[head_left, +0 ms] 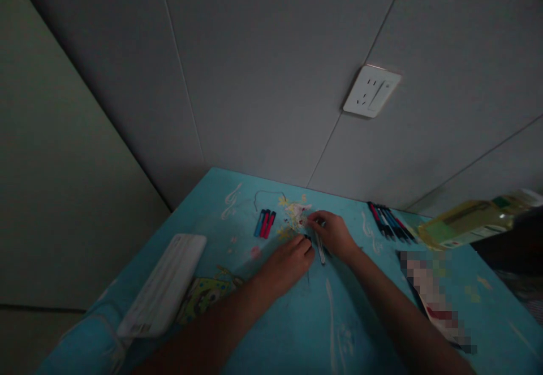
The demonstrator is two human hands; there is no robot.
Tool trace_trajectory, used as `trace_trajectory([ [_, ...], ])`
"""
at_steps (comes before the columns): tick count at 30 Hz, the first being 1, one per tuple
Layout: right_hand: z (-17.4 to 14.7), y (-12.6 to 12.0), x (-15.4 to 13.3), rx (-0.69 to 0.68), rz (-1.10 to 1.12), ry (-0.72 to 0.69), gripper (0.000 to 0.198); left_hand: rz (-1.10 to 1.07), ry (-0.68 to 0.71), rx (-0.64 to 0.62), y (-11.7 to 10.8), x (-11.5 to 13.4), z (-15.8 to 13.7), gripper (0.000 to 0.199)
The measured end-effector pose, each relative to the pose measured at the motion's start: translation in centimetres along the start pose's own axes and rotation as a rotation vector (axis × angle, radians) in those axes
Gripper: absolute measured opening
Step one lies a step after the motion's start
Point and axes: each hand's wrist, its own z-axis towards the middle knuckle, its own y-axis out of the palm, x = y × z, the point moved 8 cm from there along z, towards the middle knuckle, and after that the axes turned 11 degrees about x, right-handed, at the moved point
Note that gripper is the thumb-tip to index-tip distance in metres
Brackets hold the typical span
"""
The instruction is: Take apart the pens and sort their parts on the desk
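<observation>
On a blue patterned tabletop (pixel 288 318), my two hands are close together. My left hand (pixel 294 259) rests low with its fingers curled in, next to a small dark piece at its fingertips; what they grip is hidden. My right hand (pixel 333 233) has its thumb and fingers pinched together just above and to the right, and what is between them is too small to make out. A slim pale pen-like stick (pixel 320 250) lies below the right hand, partly covered by it. Several short blue and pink pen pieces (pixel 265 224) lie side by side beyond the left hand.
A row of dark pens (pixel 390 222) lies at the back right, near a tilted bottle of yellow liquid (pixel 466 225). A pixelated flat item (pixel 436 301) is at right. At left are a long white case (pixel 165 284) and a yellow cartoon item (pixel 206 296). The wall bounds the table's back.
</observation>
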Motion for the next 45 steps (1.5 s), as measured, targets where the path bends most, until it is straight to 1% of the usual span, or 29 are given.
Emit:
trace_trajectory([
  [3, 1.0, 1.7, -0.8, -0.073, -0.028, -0.047, 0.017, 0.000, -0.004, -0.007, 0.1, -0.2, 0.1, 0.010],
  [8, 1.6, 2.9, -0.5, -0.118, -0.064, -0.063, 0.015, -0.001, -0.018, -0.009, 0.1, -0.7, 0.3, 0.008],
  [14, 1.5, 3.0, -0.2, -0.137, -0.139, -0.071, 0.015, 0.007, -0.008, -0.008, 0.1, -0.7, 0.4, 0.009],
  [18, 1.0, 2.4, -0.6, -0.131, -0.188, -0.063, 0.023, -0.013, -0.026, -0.021, 0.3, -0.9, 0.2, 0.014],
  [21, 0.6, 1.0, -0.5, -0.102, -0.221, -0.049, 0.032, -0.038, -0.021, -0.024, 0.5, -1.1, 0.1, 0.021],
  [23, 0.6, -0.6, 0.4, -0.071, -0.250, -0.024, 0.032, -0.056, -0.013, -0.021, 0.6, -1.2, 0.0, 0.024],
  [27, 0.3, -5.0, 4.2, -0.004, -0.319, 0.068, 0.028, -0.088, -0.002, 0.000, 0.9, -1.2, 0.0, 0.023],
  [30, -0.4, -7.9, 7.3, 0.021, -0.349, 0.129, 0.028, -0.105, -0.007, 0.016, 1.0, -1.3, 0.0, 0.027],
  [32, -1.0, -9.0, 8.7, 0.021, -0.354, 0.152, 0.027, -0.104, -0.014, 0.007, 1.0, -1.3, -0.1, 0.029],
  [33, -1.3, -9.1, 9.0, 0.015, -0.350, 0.158, 0.027, -0.101, -0.017, 0.001, 1.0, -1.3, -0.1, 0.030],
  [35, -1.7, -8.5, 9.1, -0.013, -0.329, 0.154, 0.027, -0.101, -0.023, -0.001, 0.9, -1.3, -0.1, 0.030],
  [37, -1.6, -7.0, 8.5, -0.051, -0.292, 0.130, 0.027, -0.108, -0.029, 0.004, 0.7, -1.4, -0.2, 0.032],
  [42, 0.3, -2.4, 5.3, -0.106, -0.229, 0.064, 0.027, -0.096, -0.037, -0.018, 0.9, -1.8, -0.4, 0.039],
  [45, 1.6, -0.1, 3.6, -0.128, -0.231, 0.039, 0.026, -0.081, -0.044, -0.017, 0.9, -1.9, -0.4, 0.037],
])
